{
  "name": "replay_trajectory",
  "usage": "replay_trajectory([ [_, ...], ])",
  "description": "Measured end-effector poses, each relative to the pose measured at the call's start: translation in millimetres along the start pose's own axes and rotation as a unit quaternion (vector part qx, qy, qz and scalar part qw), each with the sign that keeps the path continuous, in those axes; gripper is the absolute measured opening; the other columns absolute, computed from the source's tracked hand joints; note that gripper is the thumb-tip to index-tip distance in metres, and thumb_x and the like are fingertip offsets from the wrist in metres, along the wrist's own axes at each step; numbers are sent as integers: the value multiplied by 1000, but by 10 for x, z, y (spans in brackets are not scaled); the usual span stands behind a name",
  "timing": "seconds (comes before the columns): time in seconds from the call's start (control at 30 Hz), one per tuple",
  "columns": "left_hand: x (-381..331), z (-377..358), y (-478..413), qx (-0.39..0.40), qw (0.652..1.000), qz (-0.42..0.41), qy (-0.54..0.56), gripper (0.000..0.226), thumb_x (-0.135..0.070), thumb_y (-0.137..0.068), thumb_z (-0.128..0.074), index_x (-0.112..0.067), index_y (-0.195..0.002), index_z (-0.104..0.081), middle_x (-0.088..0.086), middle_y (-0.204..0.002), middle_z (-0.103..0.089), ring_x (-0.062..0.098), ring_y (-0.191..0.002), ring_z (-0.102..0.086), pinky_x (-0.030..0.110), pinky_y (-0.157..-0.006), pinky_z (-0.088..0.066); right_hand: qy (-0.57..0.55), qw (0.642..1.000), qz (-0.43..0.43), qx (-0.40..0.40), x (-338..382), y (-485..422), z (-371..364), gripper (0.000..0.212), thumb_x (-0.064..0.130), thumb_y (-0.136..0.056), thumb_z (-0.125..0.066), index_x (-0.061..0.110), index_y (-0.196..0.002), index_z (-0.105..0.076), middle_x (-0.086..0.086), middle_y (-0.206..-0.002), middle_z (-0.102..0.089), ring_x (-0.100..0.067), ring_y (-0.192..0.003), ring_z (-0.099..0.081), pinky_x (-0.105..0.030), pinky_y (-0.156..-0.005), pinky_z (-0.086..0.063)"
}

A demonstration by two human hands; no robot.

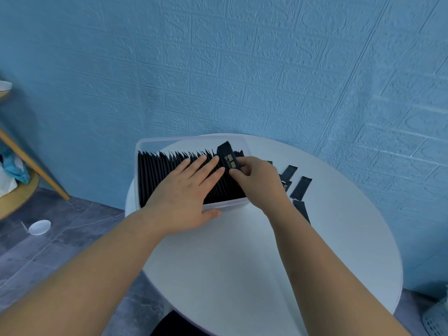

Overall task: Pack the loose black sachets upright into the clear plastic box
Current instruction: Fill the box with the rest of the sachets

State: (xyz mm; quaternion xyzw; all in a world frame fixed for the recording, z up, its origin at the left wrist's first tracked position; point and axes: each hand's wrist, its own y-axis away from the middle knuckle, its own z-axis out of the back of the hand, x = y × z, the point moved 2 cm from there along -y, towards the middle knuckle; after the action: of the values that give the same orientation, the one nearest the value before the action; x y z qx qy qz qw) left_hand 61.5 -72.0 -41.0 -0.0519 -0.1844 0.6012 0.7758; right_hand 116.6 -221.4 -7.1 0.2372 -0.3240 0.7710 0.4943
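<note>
At box (169, 141) end — one tilted sachet (227, 155)

Black sachets (169, 175) upright, filling clear box (143, 144).

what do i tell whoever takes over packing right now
Left hand: flat, fingers straight, pressing the packed row of upright black sachets in the clear rectangular plastic box.
Right hand: pinching one gold-printed black sachet at the row's right end, not yet seated.
Done: box nearly full.
To do: a few loose black sachets on the round white table, right of the box.
</note>
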Motion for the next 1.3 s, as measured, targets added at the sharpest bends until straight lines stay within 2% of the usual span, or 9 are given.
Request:
replay_trajectory([
  [0.13, 13, -26, 4, -9, 1000, -6, 28, 87, -71, -68, 2, -24, -140, 16, -4, -148, 22, 20, -145, 7, 33, -111, 14, 45, 999, 6, 13, -14, 18, 19, 29, 23, -92, -57, 18, -119, -63, 0, -102, -68, -12, -94, -59, -14, -76, -38],
  [0.47, -11, 4, -5, 7, 1000, -5, 18, 86, -71, -65, 8, -25, -135, 27, -3, -145, 31, 17, -143, 18, 32, -110, 17, 45, 997, 23, 58, -13, 59, 23, 37, 26, -92, -58, 20, -128, -57, 1, -106, -68, -11, -88, -60, -20, -83, -44],
  [0.67, -39, 17, 7, 45, 999, 6, -15, 89, -68, -90, -24, -15, -133, 33, 4, -142, 38, 10, -132, 32, 32, -113, 17, -18, 996, -15, 88, -50, 110, 86, 50, 26, -87, -65, 17, -134, -49, 5, -95, -70, -8, -79, -65, -20, -71, -50],
  [0.8, -30, 24, 31, 4, 1000, 9, 4, 89, -68, -89, -25, -11, -143, 17, 6, -148, 26, 13, -138, 21, 32, -115, 14, -63, 993, -35, 93, -68, 139, 99, 39, 22, -86, -66, 18, -124, -59, 6, -93, -67, -7, -73, -67, -21, -73, -53],
  [0.9, -31, 47, 20, -13, 1000, -3, -13, 92, -67, -79, -28, -4, -145, -26, 15, -152, -19, 22, -140, -17, 36, -113, -7, -96, 990, -46, 95, -68, 161, 110, 35, 20, -86, -66, 18, -121, -62, 7, -90, -67, -8, -71, -66, -18, -74, -53],
  [0.97, -27, 53, 17, -14, 1000, -10, -12, 92, -67, -79, -29, -5, -146, -18, 15, -154, -15, 25, -142, -19, 35, -114, -5, -77, 992, -37, 97, -60, 171, 99, 35, 20, -87, -65, 18, -122, -61, 7, -89, -67, -8, -74, -67, -21, -78, -53],
  [1.03, -36, 49, 2, 3, 1000, -3, 13, 95, -70, -83, -33, -14, -142, 15, 7, -151, 22, 18, -144, 9, 32, -115, 10, -60, 993, -29, 96, -60, 172, 91, 35, 22, -88, -64, 17, -122, -62, 5, -91, -69, -9, -78, -67, -26, -84, -54],
  [1.1, -78, 41, -51, 29, 1000, 1, 0, 98, -71, -84, -37, -18, -134, 30, 2, -142, 38, 15, -140, 24, 33, -115, 15, -61, 993, -33, 99, -67, 172, 95, 34, 24, -87, -65, 16, -120, -63, 5, -91, -69, -6, -77, -67, -25, -82, -54],
  [1.3, -163, 19, -75, -36, 999, -11, -2, 93, -63, -84, -46, -17, -143, 10, 9, -156, 9, 25, -146, 3, 36, -116, 5, -46, 993, -37, 101, -53, 191, 112, 25, 23, -87, -66, 14, -110, -68, 0, -88, -71, -7, -75, -67, -30, -75, -54],
])
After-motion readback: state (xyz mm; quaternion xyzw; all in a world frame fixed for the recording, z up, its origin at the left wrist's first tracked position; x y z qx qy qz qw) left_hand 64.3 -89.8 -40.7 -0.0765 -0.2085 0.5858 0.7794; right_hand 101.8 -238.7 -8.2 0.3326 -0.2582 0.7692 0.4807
